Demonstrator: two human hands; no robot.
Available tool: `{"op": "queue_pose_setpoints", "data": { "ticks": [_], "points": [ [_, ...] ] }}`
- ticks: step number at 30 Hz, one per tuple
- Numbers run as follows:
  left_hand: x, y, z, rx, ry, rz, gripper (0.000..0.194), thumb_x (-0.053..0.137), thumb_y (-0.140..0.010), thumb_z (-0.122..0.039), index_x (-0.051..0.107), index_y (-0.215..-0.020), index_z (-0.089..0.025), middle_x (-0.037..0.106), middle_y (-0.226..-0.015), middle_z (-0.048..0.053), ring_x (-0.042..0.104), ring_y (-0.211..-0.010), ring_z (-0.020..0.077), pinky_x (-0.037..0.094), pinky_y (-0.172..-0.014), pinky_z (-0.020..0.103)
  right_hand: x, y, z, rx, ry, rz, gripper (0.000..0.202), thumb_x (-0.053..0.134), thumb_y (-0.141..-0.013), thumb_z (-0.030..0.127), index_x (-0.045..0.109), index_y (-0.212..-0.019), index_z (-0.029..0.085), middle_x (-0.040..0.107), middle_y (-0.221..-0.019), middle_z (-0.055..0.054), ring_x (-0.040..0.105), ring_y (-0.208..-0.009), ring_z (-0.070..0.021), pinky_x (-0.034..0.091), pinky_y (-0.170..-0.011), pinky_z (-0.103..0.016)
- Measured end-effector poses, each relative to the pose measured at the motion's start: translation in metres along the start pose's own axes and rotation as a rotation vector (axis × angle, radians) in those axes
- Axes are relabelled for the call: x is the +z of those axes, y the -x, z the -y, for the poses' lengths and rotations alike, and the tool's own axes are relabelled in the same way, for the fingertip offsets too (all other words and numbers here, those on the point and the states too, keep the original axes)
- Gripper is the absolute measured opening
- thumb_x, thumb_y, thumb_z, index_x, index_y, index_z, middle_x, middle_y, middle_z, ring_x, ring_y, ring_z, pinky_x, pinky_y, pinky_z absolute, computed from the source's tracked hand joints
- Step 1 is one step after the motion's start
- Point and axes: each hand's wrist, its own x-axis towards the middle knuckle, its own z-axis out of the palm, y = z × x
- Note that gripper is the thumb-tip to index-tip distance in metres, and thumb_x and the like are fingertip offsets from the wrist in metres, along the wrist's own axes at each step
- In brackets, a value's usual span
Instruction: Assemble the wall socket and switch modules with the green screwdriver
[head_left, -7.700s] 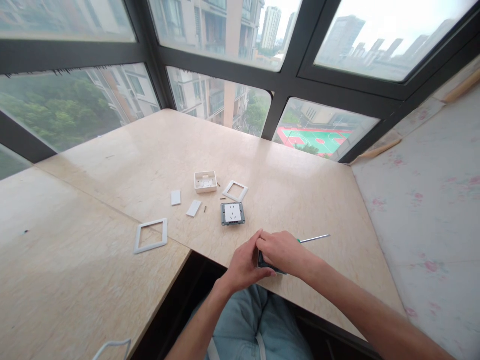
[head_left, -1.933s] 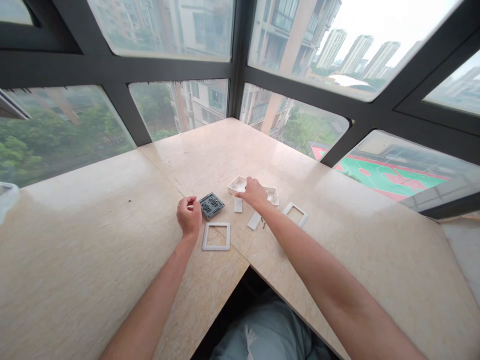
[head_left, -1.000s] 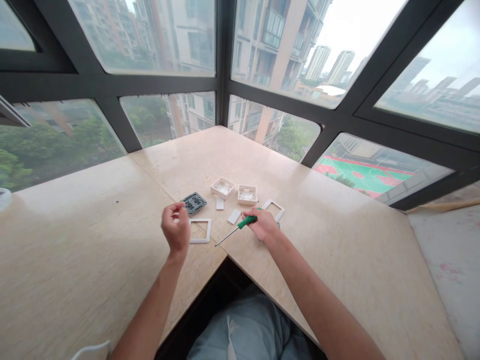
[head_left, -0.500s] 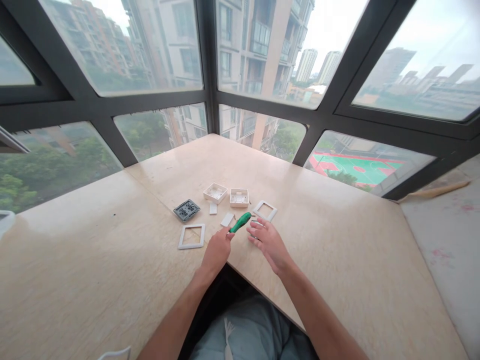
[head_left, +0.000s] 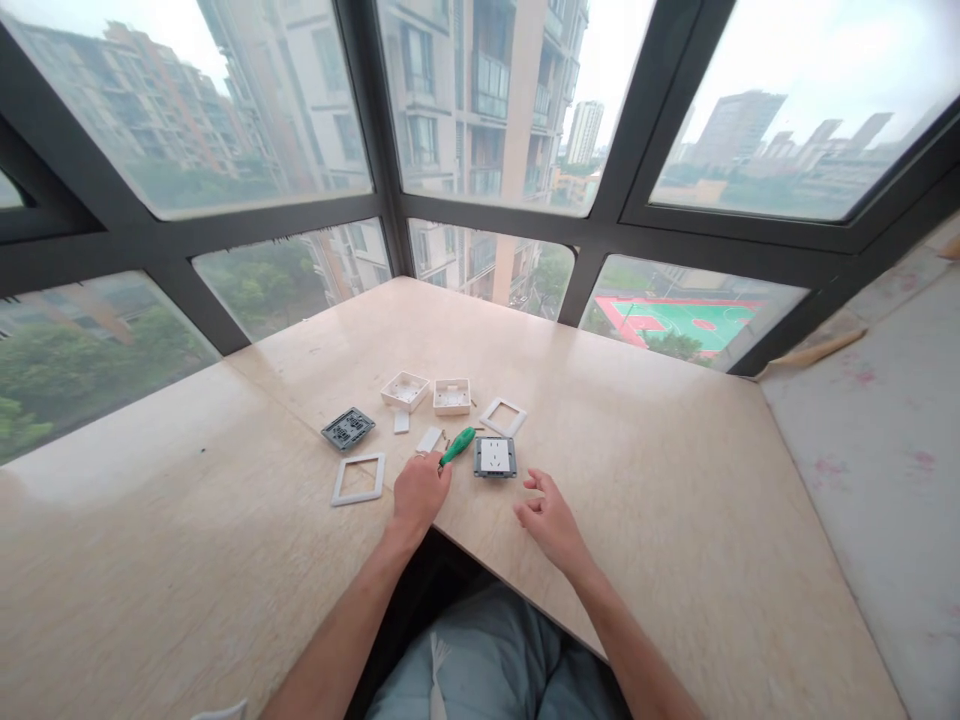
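My left hand (head_left: 421,490) is closed on a green screwdriver handle (head_left: 458,445), which slants up to the right. Just right of it lies a socket module (head_left: 495,456) with a white face and dark frame. My right hand (head_left: 551,515) is off to the lower right of that module, fingers apart and slightly curled, holding nothing. Behind the screwdriver are a small white plate (head_left: 429,440) and a few small screws (head_left: 447,441). Another dark module (head_left: 349,429) lies at the left, above a white square frame (head_left: 358,479).
Two white open boxes, one at the left (head_left: 406,390) and one at the right (head_left: 452,396), stand farther back. A smaller white piece (head_left: 402,422) and a second square frame (head_left: 503,416) lie near them. The tabletop (head_left: 675,520) meets windows behind.
My right hand has moved down and right, off the socket module, which now shows fully. My left hand still holds the screwdriver. The camera view has turned to the right.
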Motion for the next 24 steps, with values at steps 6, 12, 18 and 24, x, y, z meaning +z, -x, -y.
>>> {"op": "queue_pose_setpoints", "data": {
  "ticks": [6, 12, 18, 24],
  "points": [
    [-0.002, -0.002, 0.002, 0.062, -0.035, -0.083, 0.021, 0.061, -0.09, -0.024, 0.07, -0.107, -0.015, 0.071, -0.103, 0.015, 0.066, -0.102, 0.0305, 0.052, -0.088, 0.039, 0.037, -0.021, 0.008, -0.109, 0.115, -0.033, 0.06, 0.059, -0.076, 0.021, 0.051, -0.136, 0.021, 0.058, -0.136, -0.016, 0.057, -0.124, -0.0327, 0.049, -0.101, -0.052],
    [-0.009, 0.017, -0.019, 0.186, 0.114, -0.244, 0.025, 0.055, -0.092, -0.021, 0.066, -0.114, -0.015, 0.069, -0.113, 0.015, 0.062, -0.111, 0.0295, 0.049, -0.102, 0.043, 0.036, -0.031, 0.013, -0.189, 0.155, 0.078, 0.059, 0.062, -0.078, 0.02, 0.056, -0.136, 0.024, 0.063, -0.136, -0.01, 0.059, -0.125, -0.031, 0.044, -0.108, -0.05],
    [0.001, 0.063, -0.074, 0.499, 0.526, -0.244, 0.024, 0.051, -0.093, -0.019, 0.069, -0.109, -0.025, 0.07, -0.105, 0.011, 0.066, -0.101, 0.0258, 0.055, -0.093, 0.042, -0.009, -0.007, -0.003, -0.167, 0.109, 0.142, 0.059, 0.059, -0.081, 0.034, 0.057, -0.137, 0.016, 0.074, -0.108, -0.012, 0.07, -0.074, -0.0225, 0.059, -0.071, -0.039],
    [0.046, 0.078, -0.11, 0.546, 0.753, 0.055, 0.021, 0.057, -0.087, -0.013, 0.072, -0.097, -0.024, 0.073, -0.095, 0.007, 0.068, -0.093, 0.0217, 0.056, -0.085, 0.035, -0.101, 0.048, -0.034, -0.097, 0.031, -0.061, 0.041, 0.071, -0.078, 0.047, 0.072, -0.112, 0.025, 0.077, -0.096, -0.01, 0.073, -0.077, -0.0251, 0.062, -0.074, -0.041]
  ]
}}
